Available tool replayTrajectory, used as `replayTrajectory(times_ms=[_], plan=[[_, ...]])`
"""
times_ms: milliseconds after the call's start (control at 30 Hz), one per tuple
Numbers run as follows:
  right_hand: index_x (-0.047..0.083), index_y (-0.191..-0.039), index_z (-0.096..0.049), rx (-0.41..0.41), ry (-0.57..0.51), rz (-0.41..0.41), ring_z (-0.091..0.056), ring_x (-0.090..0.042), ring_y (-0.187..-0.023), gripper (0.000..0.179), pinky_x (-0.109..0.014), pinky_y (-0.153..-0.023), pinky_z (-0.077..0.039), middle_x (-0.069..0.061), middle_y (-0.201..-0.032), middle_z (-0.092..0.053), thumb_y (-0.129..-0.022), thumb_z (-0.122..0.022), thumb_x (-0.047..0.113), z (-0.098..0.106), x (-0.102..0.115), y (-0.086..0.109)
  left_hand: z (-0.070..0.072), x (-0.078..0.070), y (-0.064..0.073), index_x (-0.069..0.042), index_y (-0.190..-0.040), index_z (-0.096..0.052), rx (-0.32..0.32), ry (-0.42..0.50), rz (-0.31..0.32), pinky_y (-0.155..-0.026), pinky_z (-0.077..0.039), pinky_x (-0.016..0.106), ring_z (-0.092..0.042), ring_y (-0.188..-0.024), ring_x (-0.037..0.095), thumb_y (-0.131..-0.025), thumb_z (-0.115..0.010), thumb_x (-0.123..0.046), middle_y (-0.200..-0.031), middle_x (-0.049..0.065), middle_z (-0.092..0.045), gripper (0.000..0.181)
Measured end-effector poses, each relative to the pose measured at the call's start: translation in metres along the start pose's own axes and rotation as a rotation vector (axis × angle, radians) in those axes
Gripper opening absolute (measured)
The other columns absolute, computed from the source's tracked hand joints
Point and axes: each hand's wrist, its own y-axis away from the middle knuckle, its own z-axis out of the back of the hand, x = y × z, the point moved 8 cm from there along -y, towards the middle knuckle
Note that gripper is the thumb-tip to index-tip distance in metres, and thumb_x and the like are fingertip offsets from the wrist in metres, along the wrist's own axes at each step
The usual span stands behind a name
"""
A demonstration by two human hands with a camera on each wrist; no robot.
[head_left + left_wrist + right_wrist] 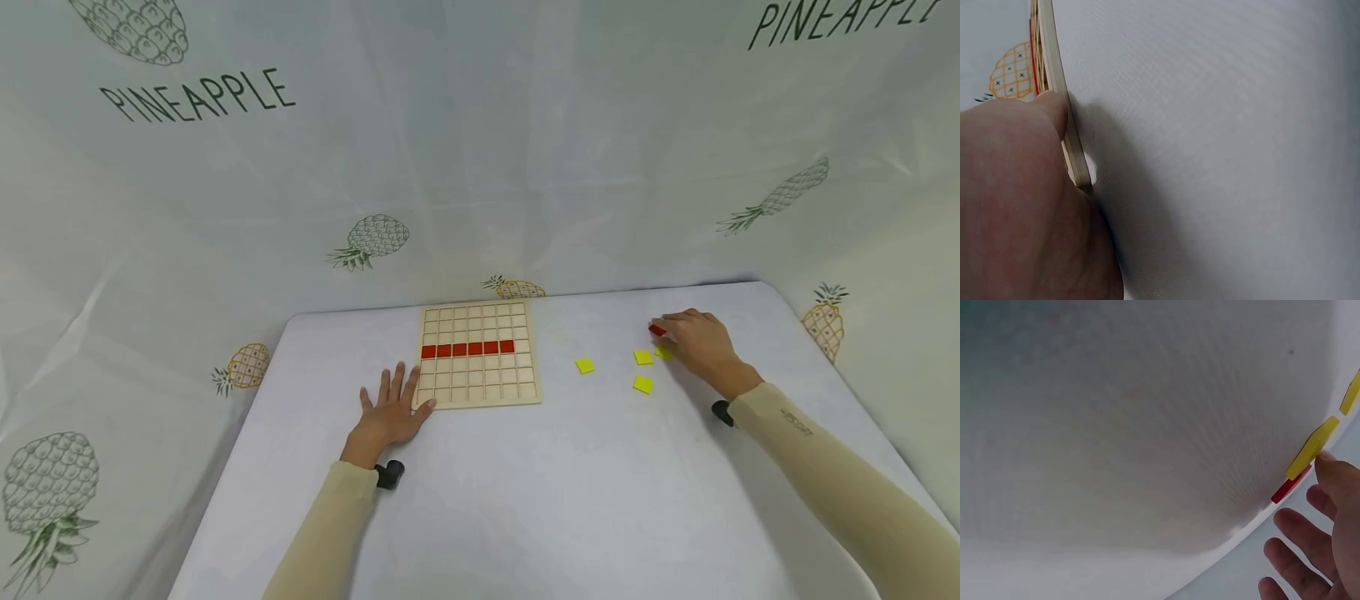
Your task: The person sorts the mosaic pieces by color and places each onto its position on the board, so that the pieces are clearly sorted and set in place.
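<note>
White table (510,500), right grip (699,343) parted, at red tile (657,330)

The beige-sleeved left arm (322,533) extends from the near left, its bare hand, the left hand (388,418), palm down with fingers (397,382) spread; the beige-sleeved right arm (840,479) reaches farther right, right hand (701,343) loosely bent.
</note>
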Motion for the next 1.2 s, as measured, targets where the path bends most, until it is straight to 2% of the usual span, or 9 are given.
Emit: replayTrajectory(times_ms=[267,633,867,1033,1200], plan=[[0.001,-0.133,-0.072,0.014,-0.011,0.005,-0.064,-0.045,-0.115,0.039,-0.063,-0.097,-0.051,-0.024,-0.126,-0.073,-0.095,-0.077,0.006,-0.002,-0.001,-0.006,0.001,-0.001,0.001,-0.013,-0.171,0.001,0.002,-0.005,0.003,-0.121,0.011,0.074,0.015,-0.162,0.041,-0.111,-0.032,-0.058,-0.177,0.017,0.014,0.082],[0.0,-0.123,-0.077,0.016,-0.003,0.015,-0.064,-0.041,-0.104,0.028,-0.06,-0.095,-0.053,-0.021,-0.114,-0.076,-0.095,-0.076,0.002,-0.003,0.007,-0.011,-0.004,0.006,-0.008,-0.014,-0.171,0.002,-0.002,0.005,0.008,-0.12,0.01,0.076,0.015,-0.162,0.041,-0.111,-0.034,-0.056,-0.177,0.016,0.015,0.082],[0.0,-0.121,-0.078,-0.026,-0.01,0.046,-0.064,-0.041,-0.102,0.028,-0.059,-0.091,-0.055,-0.021,-0.114,-0.077,-0.093,-0.078,0.002,0.002,0.014,-0.011,-0.008,0.009,-0.011,-0.016,-0.172,0.001,-0.02,-0.009,0.003,-0.12,0.008,0.077,0.013,-0.162,0.041,-0.11,-0.035,-0.058,-0.177,0.016,0.013,0.083],[0.001,-0.121,-0.078,-0.079,-0.029,0.089,-0.065,-0.04,-0.101,0.03,-0.055,-0.09,-0.056,-0.019,-0.113,-0.078,-0.091,-0.08,0.0,0.01,0.027,-0.014,-0.007,0.007,-0.008,-0.016,-0.172,0.002,-0.017,-0.006,0.004,-0.12,0.009,0.076,0.014,-0.162,0.041,-0.11,-0.034,-0.058,-0.177,0.015,0.014,0.082],[0.001,-0.122,-0.078,-0.109,-0.062,0.128,-0.065,-0.038,-0.103,0.033,-0.053,-0.091,-0.057,-0.018,-0.112,-0.078,-0.089,-0.083,0.0,0.016,0.054,-0.021,-0.005,0.005,-0.006,-0.016,-0.172,0.002,-0.013,0.006,0.001,-0.12,0.01,0.076,0.015,-0.162,0.041,-0.111,-0.034,-0.058,-0.177,0.015,0.015,0.082]])
